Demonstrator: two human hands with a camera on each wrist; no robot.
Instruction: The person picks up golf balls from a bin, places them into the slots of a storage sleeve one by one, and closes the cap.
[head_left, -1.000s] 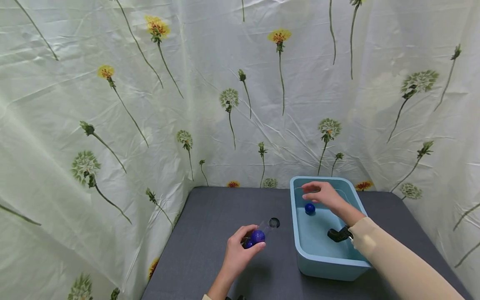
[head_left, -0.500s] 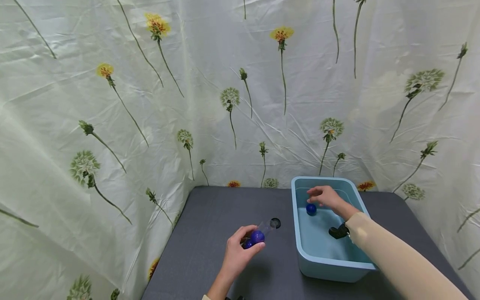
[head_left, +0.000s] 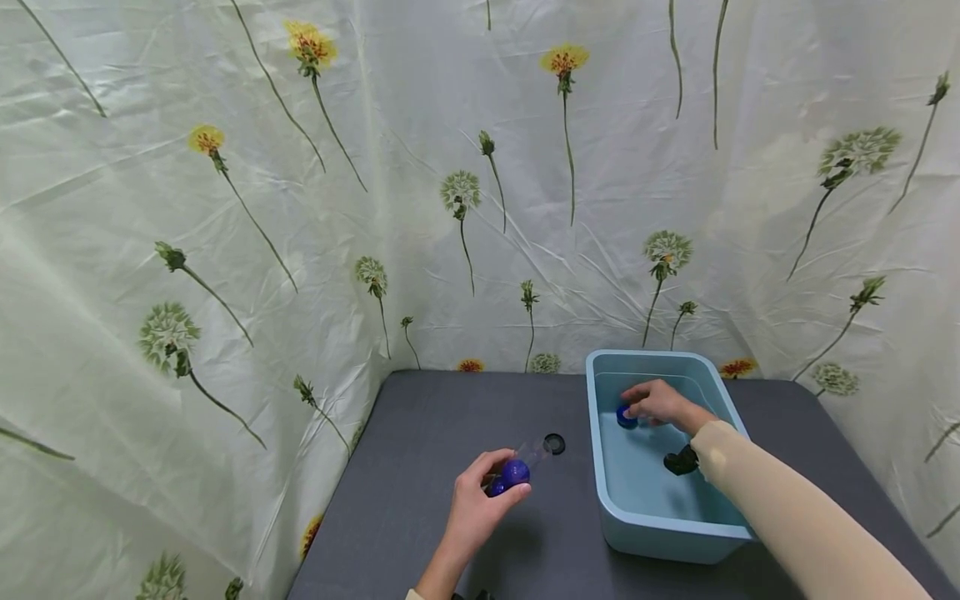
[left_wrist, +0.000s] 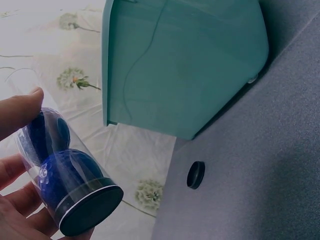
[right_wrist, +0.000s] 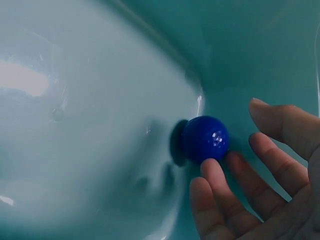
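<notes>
My left hand [head_left: 478, 504] grips a clear plastic tube [left_wrist: 75, 140] with a black cap on its lower end. Two dimpled blue golf balls [left_wrist: 67, 175] sit inside it, one against the other. Over at the blue bin [head_left: 611, 492], my right hand [head_left: 662, 402] reaches down inside. A single blue golf ball [right_wrist: 202, 137] rests on the bin floor by the wall. In the right wrist view the fingers spread beside that ball, a fingertip [right_wrist: 212, 167] right at its edge, the thumb standing apart from it.
A round black lid [head_left: 555, 443] lies on the dark grey table [head_left: 435, 417] between the tube and the bin. Behind the table hangs a pale curtain [head_left: 420, 208] with printed flowers. A black strap piece [head_left: 681, 461] shows at the right wrist.
My right hand has lowered into the bin, down to the blue golf ball, and now partly covers it. The left hand keeps holding the tube in nearly the same place.
</notes>
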